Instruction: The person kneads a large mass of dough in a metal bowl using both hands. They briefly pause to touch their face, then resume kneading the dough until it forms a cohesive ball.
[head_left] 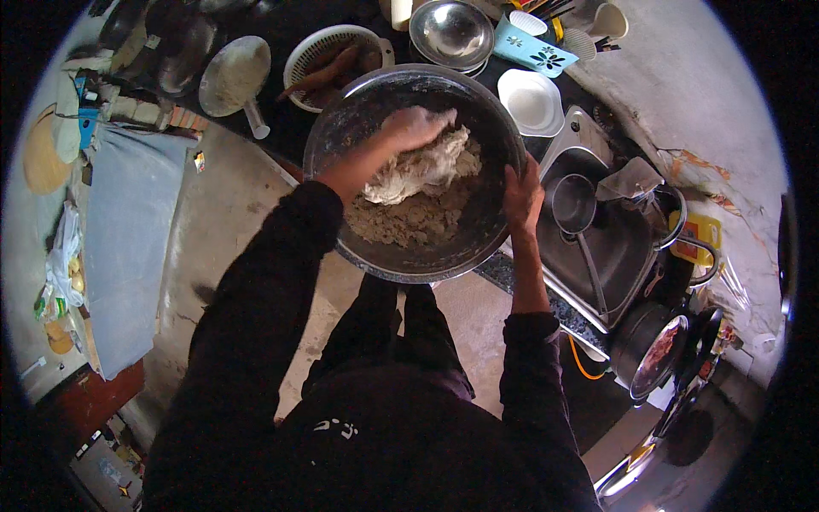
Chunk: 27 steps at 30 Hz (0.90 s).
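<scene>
A large metal basin (435,264) is in front of me, tilted so that I look into it. Inside lies a pale, ragged lump of dough (416,173), with browner crumbly dough (409,221) below it and to its right. My left hand (419,128) reaches over the basin's left side and touches the top of the pale lump. It is blurred and its fingers look curled, but whether they grip the dough is hidden. On the basin's right rim my right hand (524,195) keeps hold, thumb near the inner side and fingers around the outside.
Behind the basin stand a white colander (294,70) with long brown roots, metal bowls (451,32) and a white dish (531,102). A scoop (233,77) holds powder at left. To the right, a sink (614,256) contains a ladle (574,205), near a pot (640,345). A cloth-covered table (128,243) stands left.
</scene>
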{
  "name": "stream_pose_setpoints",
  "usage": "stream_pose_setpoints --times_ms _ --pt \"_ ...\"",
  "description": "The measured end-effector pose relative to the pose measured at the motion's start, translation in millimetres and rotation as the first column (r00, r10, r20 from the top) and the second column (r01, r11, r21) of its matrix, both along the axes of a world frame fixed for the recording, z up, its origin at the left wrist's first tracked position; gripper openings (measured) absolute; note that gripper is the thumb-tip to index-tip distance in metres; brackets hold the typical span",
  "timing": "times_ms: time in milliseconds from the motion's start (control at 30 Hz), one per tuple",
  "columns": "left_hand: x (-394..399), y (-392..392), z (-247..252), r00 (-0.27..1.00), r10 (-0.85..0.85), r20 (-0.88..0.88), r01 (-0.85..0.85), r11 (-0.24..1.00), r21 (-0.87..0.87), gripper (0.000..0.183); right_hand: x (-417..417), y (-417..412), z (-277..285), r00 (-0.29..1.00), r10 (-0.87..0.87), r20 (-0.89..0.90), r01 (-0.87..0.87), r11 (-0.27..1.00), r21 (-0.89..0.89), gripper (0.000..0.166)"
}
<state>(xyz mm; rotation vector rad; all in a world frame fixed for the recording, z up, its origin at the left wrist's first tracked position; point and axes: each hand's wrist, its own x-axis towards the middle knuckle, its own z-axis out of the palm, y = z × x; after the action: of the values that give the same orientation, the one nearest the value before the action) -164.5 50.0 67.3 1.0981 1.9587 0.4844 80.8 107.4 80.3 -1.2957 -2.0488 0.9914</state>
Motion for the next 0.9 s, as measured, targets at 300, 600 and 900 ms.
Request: stream_pose_setpoints --times_ms 300,600,900 --pt "107.4 -76.5 5.8 0.861 0.084 -0.502 0.077 0.953 0.291 0.058 1.8 3.5 -7.4 1.0 -0.016 -0.017 0.018 0.995 0.096 0.041" --pt "86.0 -47.6 -6.8 0.9 -0.07 -0.429 0.063 0.998 -0.031 0.071 8.9 -8.3 -2.5 0.998 -0.052 -0.019 0.052 0.999 0.0 0.045" --pt "53.6 -4.3 -21.2 0.898 0.023 -0.439 -0.01 0.999 0.032 0.049 8.0 -17.3 13.8 0.992 -0.127 -0.027 0.117 0.967 -0.228 0.047"
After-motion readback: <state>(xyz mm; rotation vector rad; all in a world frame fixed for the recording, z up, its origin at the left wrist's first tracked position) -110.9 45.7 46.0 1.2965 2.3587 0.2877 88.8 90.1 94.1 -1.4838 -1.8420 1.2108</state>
